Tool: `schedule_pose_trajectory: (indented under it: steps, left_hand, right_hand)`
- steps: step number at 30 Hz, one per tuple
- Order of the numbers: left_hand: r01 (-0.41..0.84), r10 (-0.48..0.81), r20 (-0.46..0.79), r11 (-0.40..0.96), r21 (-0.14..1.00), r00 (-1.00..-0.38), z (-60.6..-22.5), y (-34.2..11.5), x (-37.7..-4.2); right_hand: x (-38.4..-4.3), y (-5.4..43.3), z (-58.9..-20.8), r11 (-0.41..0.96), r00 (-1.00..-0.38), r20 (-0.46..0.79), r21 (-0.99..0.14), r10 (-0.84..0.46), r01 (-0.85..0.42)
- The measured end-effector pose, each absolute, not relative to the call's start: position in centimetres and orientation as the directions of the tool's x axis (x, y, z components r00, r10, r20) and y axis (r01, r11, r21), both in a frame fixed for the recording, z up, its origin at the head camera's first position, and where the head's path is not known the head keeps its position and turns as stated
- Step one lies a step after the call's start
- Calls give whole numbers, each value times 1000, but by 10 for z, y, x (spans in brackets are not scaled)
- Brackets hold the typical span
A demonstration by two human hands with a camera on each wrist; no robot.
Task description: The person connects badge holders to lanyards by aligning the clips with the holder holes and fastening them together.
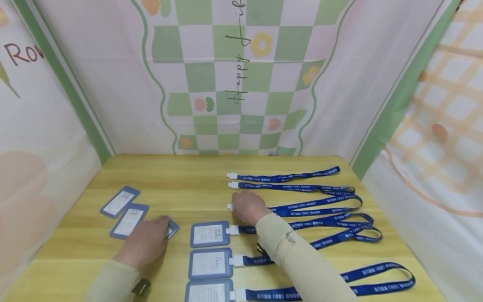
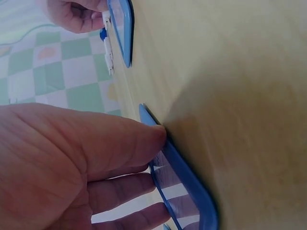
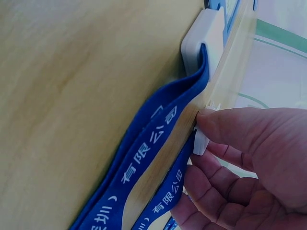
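As two blue-framed rectangular card holders (image 1: 120,203) lie on the left of the yellow wood-grain table (image 1: 181,176), I see the left hand (image 1: 145,241) beside them, pinching another blue-framed card holder (image 1: 173,228) by its edges. Further right, beyond a column of three clipped holders (image 1: 210,263), the right hand (image 1: 249,206) pinches the white plastic clip (image 3: 201,142) of a dark-blue printed fabric lanyard (image 1: 302,205).

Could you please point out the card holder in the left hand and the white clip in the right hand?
Card holder (image 2: 186,173), left wrist view: on its blue frame.
White clip (image 3: 201,143), right wrist view: on its exposed lower part.
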State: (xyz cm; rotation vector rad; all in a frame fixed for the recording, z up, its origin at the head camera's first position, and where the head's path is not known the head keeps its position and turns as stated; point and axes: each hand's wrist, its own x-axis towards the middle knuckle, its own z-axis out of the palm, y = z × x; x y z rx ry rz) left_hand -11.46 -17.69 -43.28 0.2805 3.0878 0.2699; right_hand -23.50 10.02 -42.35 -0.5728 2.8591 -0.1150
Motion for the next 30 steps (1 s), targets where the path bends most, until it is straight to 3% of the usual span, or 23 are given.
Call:
schedule_pose_trajectory:
  steps: [30]
  left_hand:
    - [195, 203, -27, 963, 187, -979, -435, -170, -136]
  right_hand:
    - [-234, 99, -428, 927, -904, -205, -84, -376, -366]
